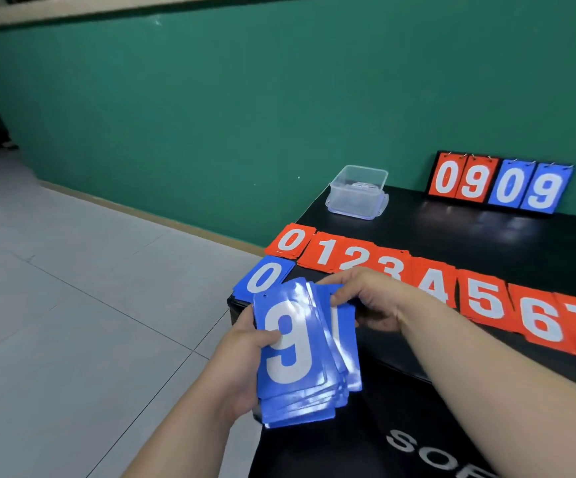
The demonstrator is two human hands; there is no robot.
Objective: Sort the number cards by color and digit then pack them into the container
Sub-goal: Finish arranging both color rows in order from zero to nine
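My left hand (245,353) grips a fanned stack of blue number cards (297,384) from below, thumb on the top card, a white 9. My right hand (366,301) pinches the upper edges of cards at the back of that stack. A blue 0 card pile (262,276) lies on the table's left corner. Behind it a row of red card piles (486,301) runs from 0 at the left to 7 at the right edge. The clear plastic container (359,191) stands at the table's far left, apparently upturned on its lid.
A flip scoreboard (500,182) showing red 09 and blue 09 stands against the green wall. The black table (452,229) ends at its left edge over grey floor tiles (90,288). A black surface with white letters (417,453) lies below my arms.
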